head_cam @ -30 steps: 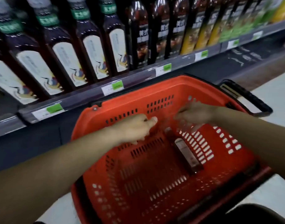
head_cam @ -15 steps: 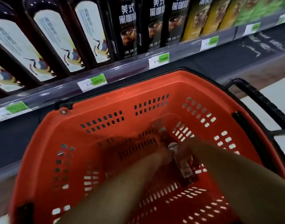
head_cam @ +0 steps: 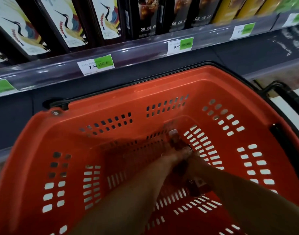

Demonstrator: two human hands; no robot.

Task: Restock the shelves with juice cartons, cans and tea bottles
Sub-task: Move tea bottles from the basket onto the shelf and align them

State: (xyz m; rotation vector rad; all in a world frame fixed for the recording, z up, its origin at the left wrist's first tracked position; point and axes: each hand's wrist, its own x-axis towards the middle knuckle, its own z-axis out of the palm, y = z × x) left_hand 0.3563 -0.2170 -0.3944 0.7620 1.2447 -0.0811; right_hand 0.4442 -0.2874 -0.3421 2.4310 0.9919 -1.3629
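I am seeing both hands reaching deep into the red basket (head_cam: 98, 126). The left hand (head_cam: 175, 157) and right hand (head_cam: 195, 162) are curling their fingers around a dark bottle (head_cam: 177, 141) lying on the bottom.

Basket (head_cam: 162, 92) sits low centre, just in front of the shelf edge (head_cam: 136, 53), which runs across from 9 to 2 o'clock. Bottles with crane labels (head_cam: 65, 22) stand on the shelf at 11 o'clock; coffee bottles (head_cam: 147, 16) to their right at 12; more bottles (head_cam: 230, 9) further right at 1. Price tags (head_cam: 95, 65) sit on the shelf edge below the bottles. Basket handle (head_cam: 284, 94) hangs outside the basket at 3 o'clock. One bottle (head_cam: 177, 141) lies on the basket floor, right of centre, cap end toward 12. Both arms enter from 6 o'clock; left hand (head_cam: 172, 155) and right hand (head_cam: 196, 161) sit side by side on the bottle's middle.
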